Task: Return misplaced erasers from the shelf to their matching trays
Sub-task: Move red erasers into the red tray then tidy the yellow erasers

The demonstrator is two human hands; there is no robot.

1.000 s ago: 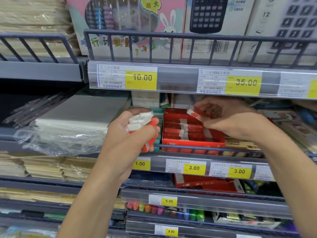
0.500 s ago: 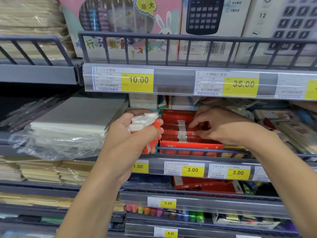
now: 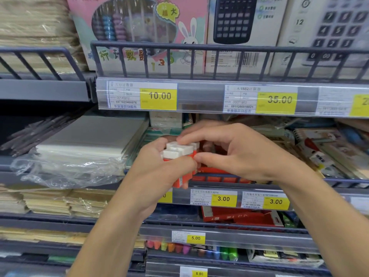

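Store shelving [image 3: 199, 96], grey steel tiers with barred front rails and clear price strips; above the grip, boxed calculators and a pink abacus carton. Left of the grip, flat white sheet stock under crumpled clear plastic wrap [image 3: 65, 168], glossy and slack. Directly behind and just below the grip, red cardboard tray [image 3: 215, 172], shallow, mostly hidden by the hands; contents not readable now. Left hand [image 3: 159, 172] wrapped around a bundle of erasers [image 3: 179, 154], held upright in front of the tray: small rectangular blocks, matte white rubber tops, red-orange paper sleeves below, tops stepped and uneven. Right hand [image 3: 239, 152] curled in from the right, forefinger resting on the bundle's top, thumb [image 3: 207, 157] pressed at its right side by the sleeve; appears to pinch one eraser off the stack, though which one cannot be told, motion blur softening the edges. Risks, judged: uneven stack held only by side pressure, so pulling one block could drag a neighbour loose and drop it past the rail onto the lower tiers; smooth sleeve may slide off the rubber, leaving only paper in the pinch; tray view blocked by both hands, so a placement made blind could land crooked or in the wrong row. Small yellow price tags below the grip.
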